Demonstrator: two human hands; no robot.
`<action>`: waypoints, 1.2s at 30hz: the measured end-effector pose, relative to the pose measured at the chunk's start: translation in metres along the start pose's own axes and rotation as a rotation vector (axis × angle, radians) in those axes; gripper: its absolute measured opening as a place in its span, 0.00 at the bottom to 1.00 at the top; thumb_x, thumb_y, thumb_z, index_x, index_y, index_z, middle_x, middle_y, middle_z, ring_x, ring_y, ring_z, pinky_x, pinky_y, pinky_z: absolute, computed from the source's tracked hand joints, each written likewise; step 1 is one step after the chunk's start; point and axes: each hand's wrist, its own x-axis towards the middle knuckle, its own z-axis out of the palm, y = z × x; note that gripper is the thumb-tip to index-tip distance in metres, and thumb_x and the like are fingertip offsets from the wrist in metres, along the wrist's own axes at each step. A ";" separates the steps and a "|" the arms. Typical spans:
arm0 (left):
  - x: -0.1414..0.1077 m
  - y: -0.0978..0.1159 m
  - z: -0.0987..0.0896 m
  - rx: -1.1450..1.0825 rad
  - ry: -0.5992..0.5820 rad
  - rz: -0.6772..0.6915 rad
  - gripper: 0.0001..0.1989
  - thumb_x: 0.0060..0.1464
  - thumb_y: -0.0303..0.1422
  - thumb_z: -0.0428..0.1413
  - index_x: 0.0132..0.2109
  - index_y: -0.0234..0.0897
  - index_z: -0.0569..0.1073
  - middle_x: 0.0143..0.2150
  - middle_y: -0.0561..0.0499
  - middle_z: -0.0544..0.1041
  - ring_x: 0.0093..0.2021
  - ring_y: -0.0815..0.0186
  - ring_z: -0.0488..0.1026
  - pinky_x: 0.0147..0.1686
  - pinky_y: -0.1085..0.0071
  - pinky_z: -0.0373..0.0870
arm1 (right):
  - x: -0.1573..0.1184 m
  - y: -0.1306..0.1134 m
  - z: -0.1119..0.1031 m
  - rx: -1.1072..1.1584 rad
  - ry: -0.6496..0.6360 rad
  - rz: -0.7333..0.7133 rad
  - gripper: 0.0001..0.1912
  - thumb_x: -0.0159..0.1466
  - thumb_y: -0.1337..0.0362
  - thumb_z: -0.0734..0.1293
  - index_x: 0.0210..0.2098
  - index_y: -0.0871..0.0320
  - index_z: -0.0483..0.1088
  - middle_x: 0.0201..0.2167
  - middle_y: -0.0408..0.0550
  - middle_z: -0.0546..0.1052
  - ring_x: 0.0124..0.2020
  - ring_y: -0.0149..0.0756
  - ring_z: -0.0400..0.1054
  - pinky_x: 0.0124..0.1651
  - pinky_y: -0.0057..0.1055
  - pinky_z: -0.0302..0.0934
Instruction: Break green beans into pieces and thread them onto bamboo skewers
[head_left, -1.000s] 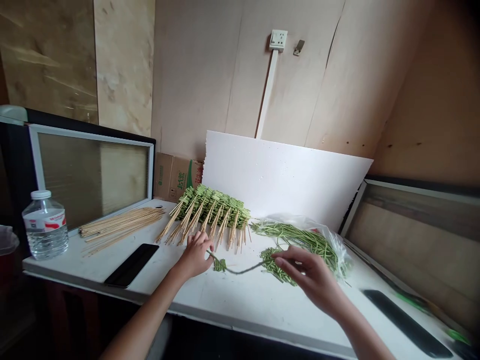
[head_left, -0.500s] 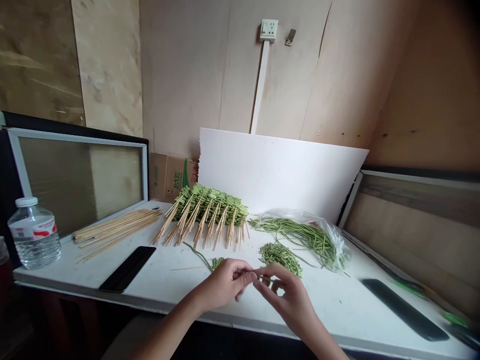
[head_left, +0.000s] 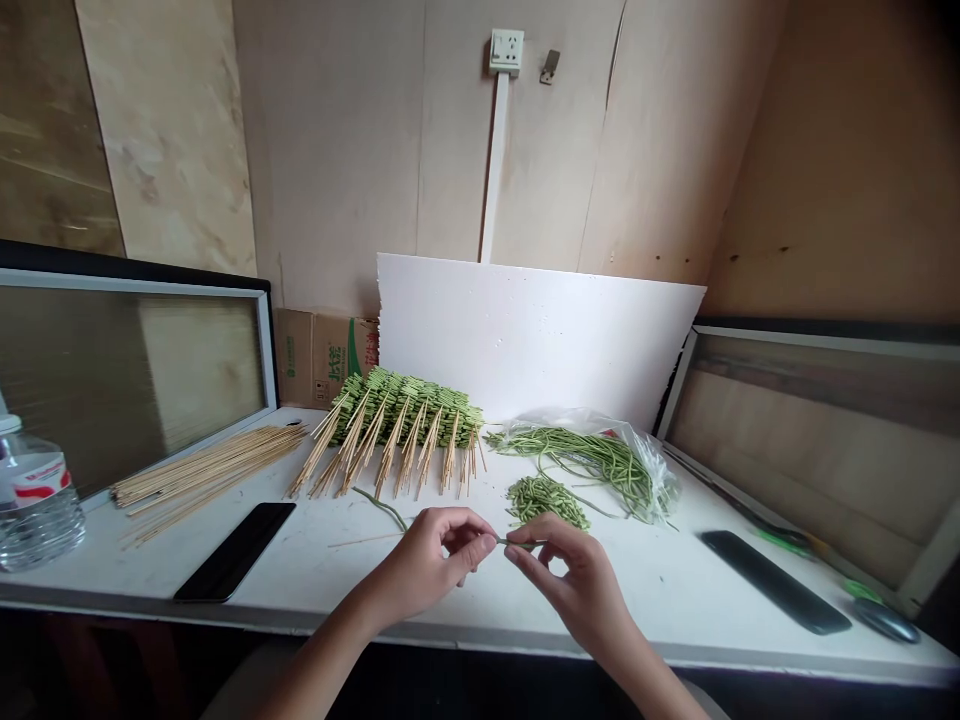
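Observation:
Low over the table's front part, my left hand (head_left: 435, 560) and my right hand (head_left: 566, 560) both pinch one thin green long bean (head_left: 502, 541). A short stretch of it shows between the fingertips; the rest is hidden by my fingers. Just beyond my right hand lies a heap of short cut bean pieces (head_left: 547, 498). Another long bean (head_left: 384, 508) and a single bamboo skewer (head_left: 360, 542) lie beyond my left hand, partly covered by it. Farther back, skewered bean pieces (head_left: 409, 405) are stacked in rows, their bare sticks pointing toward me.
Whole long beans (head_left: 600, 460) spill from a clear plastic bag (head_left: 661, 490). At left are loose bamboo skewers (head_left: 210, 465), a black phone (head_left: 236, 552) and a water bottle (head_left: 34, 500). A dark flat slab (head_left: 776, 582) and a mouse (head_left: 886, 620) lie right. A white board (head_left: 540, 340) stands behind.
My fingertips have drawn slightly apart, so more of the bean shows between them. The whole view has shifted a little to the right; things on the table have stayed put.

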 end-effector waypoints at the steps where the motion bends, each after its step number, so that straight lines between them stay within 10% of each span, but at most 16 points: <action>1: 0.000 0.001 0.002 0.002 0.001 -0.004 0.18 0.62 0.46 0.59 0.46 0.36 0.81 0.32 0.51 0.76 0.30 0.67 0.70 0.32 0.72 0.68 | 0.000 -0.002 0.000 -0.009 0.000 -0.021 0.05 0.66 0.58 0.73 0.40 0.50 0.80 0.35 0.48 0.81 0.37 0.39 0.75 0.32 0.31 0.67; 30: 0.005 -0.018 0.030 0.065 0.080 0.076 0.11 0.58 0.26 0.54 0.29 0.35 0.78 0.28 0.51 0.77 0.32 0.66 0.73 0.37 0.71 0.68 | -0.010 0.000 0.017 -0.026 0.014 0.000 0.09 0.68 0.60 0.70 0.30 0.53 0.74 0.30 0.46 0.75 0.39 0.43 0.65 0.44 0.39 0.60; 36: 0.017 -0.043 0.018 -0.029 0.157 0.023 0.16 0.64 0.40 0.55 0.31 0.34 0.75 0.24 0.52 0.71 0.25 0.69 0.65 0.28 0.73 0.62 | -0.007 0.002 0.010 0.160 -0.062 -0.021 0.18 0.66 0.48 0.71 0.28 0.53 0.74 0.30 0.47 0.74 0.39 0.44 0.68 0.47 0.41 0.62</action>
